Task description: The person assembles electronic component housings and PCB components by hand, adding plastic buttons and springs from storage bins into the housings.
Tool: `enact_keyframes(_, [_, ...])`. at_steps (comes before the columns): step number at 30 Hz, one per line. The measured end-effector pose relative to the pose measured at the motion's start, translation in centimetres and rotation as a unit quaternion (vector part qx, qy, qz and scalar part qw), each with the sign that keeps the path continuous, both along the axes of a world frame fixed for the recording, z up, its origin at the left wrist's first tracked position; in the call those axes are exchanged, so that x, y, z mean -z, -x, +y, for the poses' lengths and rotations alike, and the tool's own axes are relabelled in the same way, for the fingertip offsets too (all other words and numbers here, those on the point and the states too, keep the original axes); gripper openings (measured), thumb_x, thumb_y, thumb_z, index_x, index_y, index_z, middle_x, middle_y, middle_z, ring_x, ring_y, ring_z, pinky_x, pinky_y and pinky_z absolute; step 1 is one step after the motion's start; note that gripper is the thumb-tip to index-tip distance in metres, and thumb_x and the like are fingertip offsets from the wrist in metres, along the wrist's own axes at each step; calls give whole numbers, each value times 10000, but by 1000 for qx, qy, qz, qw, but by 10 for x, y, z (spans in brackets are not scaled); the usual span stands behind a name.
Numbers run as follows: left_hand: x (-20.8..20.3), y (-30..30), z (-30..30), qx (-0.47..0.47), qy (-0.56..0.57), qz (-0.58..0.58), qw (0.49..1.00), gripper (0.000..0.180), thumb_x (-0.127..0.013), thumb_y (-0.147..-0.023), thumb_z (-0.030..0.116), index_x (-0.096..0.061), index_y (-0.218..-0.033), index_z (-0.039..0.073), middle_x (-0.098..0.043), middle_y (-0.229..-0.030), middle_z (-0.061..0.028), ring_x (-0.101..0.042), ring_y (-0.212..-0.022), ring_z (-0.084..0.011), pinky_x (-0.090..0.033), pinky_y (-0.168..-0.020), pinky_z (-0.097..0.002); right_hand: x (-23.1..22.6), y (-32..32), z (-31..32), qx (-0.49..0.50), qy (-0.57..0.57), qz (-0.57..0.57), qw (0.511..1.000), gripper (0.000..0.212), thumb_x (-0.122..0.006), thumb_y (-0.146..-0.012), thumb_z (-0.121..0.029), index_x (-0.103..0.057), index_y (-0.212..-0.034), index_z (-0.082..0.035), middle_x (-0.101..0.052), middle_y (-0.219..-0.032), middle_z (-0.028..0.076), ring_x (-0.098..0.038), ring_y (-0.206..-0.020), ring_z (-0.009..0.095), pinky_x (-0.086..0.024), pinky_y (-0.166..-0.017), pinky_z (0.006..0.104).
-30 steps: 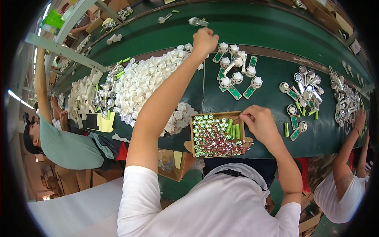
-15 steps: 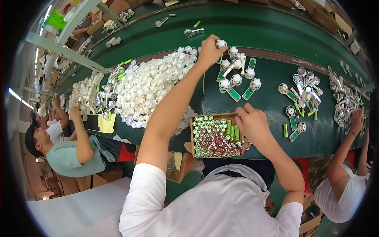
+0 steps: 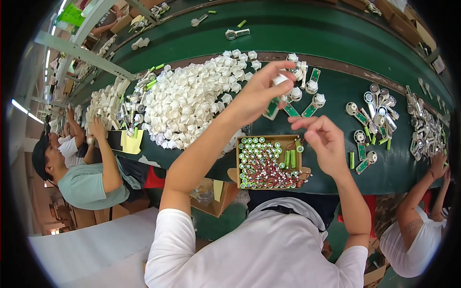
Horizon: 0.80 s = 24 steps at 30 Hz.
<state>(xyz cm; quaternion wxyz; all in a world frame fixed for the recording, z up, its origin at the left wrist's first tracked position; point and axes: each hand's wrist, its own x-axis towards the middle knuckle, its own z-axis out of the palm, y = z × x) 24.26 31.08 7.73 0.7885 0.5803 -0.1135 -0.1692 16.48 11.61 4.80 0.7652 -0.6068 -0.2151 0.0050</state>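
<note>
The held part [image 3: 272, 108] is white and green, the box [image 3: 238, 165] brown, the batteries [image 3: 287, 159] light green, and the surface [image 3: 394, 170] dark green.

A white shirt [image 3: 259, 249] with 2 short sleeves [image 3: 174, 235] is worn with a black waist strap [image 3: 283, 210] and dark legwear [image 3: 259, 198].

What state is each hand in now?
Left hand: holding a white-domed part with green board.
Right hand: loosely curled near the battery box; grip cannot be told.

From the worker's head, one wide fisheye view looks down and forward past the white shirt [image 3: 269, 245], fairly close above the left hand [image 3: 261, 93], right hand [image 3: 327, 145] and green desk [image 3: 398, 165].
</note>
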Motion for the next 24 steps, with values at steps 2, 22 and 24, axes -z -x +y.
enact_keyframes(2, [-4, 14, -3, 26, 80, 49, 995, 416, -573, -947, 86, -456, -1344, 54, -551, -1243, -117, -551, -1010, -166, -503, -739, -316, -2, -5, -4, -25, -62, 44, 997, 105, -577, -963, -70, -509, -918, -4, -586, -777, 52, -612, -695, 168, -561, -766, 362])
enact_keyframes(22, [-20, 65, -22, -147, -202, -337, 908, 125, -763, -754, 65, -729, -875, 75, -548, -1214, -119, -506, -1123, -279, -446, -896, -368, -49, 13, -16, 26, 7, 143, 989, 159, -606, -936, -21, -682, -1064, 33, -649, -906, 33, -572, -782, 50, -416, -580, 188])
enact_keyframes(24, [-22, 67, -21, -162, -238, -373, 882, 112, -766, -751, 65, -719, -853, 74, -547, -1214, -117, -504, -1101, -273, -451, -874, -366, -48, 14, -15, 24, 9, 154, 988, 162, -619, -927, -14, -682, -1068, 33, -662, -927, 41, -585, -801, 54, -433, -591, 194])
